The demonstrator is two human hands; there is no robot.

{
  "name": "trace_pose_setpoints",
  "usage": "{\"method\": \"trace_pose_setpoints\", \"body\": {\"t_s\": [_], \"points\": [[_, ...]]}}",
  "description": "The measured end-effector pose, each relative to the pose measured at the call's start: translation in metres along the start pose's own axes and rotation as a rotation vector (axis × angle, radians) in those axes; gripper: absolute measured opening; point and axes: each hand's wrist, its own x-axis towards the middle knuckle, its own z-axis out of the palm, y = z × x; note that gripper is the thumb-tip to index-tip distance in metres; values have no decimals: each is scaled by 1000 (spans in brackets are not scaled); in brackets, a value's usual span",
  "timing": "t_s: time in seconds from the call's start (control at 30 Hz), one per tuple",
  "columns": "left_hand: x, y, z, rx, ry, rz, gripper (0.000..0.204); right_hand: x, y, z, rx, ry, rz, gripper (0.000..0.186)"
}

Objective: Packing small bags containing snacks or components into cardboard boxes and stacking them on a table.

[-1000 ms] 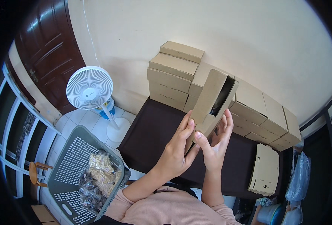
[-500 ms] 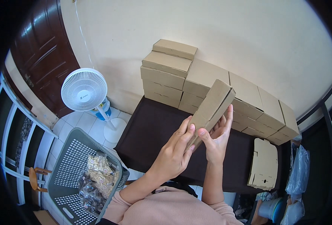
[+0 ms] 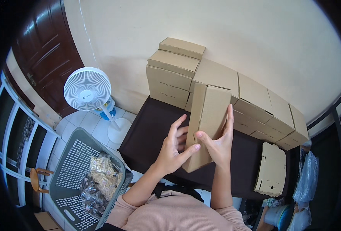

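just toward three o'clock from centre, held up on end over a table covered in dark brown cloth (image 3: pixel 241 165): a long, slim, plain brown cardboard box (image 3: pixel 213 107), leaning slightly toward one o'clock. gripping it from its four-o'clock side: the right hand (image 3: pixel 221 148), thumb laid across the near face, fingers stretched along the three-o'clock edge. at its eight-o'clock side: the left hand (image 3: pixel 172 154), loosely curved, fingers parted and just beside the box, thumb tip over its lower part; cannot tell from this angle whether touching.

along the table's far side, from twelve round to three o'clock: a row of stacked brown cardboard boxes (image 3: pixel 253 96), highest at the twelve-o'clock end. at four o'clock, lying on the cloth: flat, die-cut brown cardboard sheets (image 3: pixel 271 167). farther out that way, beside the table: crinkled clear plastic bags (image 3: pixel 306 179).

at eight o'clock: a large grey-green perforated plastic basket (image 3: pixel 64 165), holding clear packets of pale beige and dark pieces (image 3: pixel 103 171). between nine and ten o'clock: a round white pedestal fan (image 3: pixel 87 90). beyond it, at ten: a dark brown panelled door (image 3: pixel 47 54).
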Motion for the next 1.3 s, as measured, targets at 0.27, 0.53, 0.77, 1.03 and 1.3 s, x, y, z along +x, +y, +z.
{"method": "trace_pose_setpoints", "body": {"t_s": [0.27, 0.53, 0.77, 1.03, 1.3], "points": [[14, -31, 13, -218, -137, -175, 67, 8, -4, -31, -397, -70, -136, 106], [27, -56, 44, -287, -83, -294, 53, 32, 5, -76, -419, -481, -98, 78], [32, -67, 87, -718, 228, -65, 35, -27, 23, -85, -91, 455, -88, 87], [59, -82, 106, -674, 212, 45, 31, -9, 49, -79, 359, 182, 125, 95], [173, -36, 52, 239, -527, -601, 55, 112, 88, -121, 108, 267, 80, 80]]}}
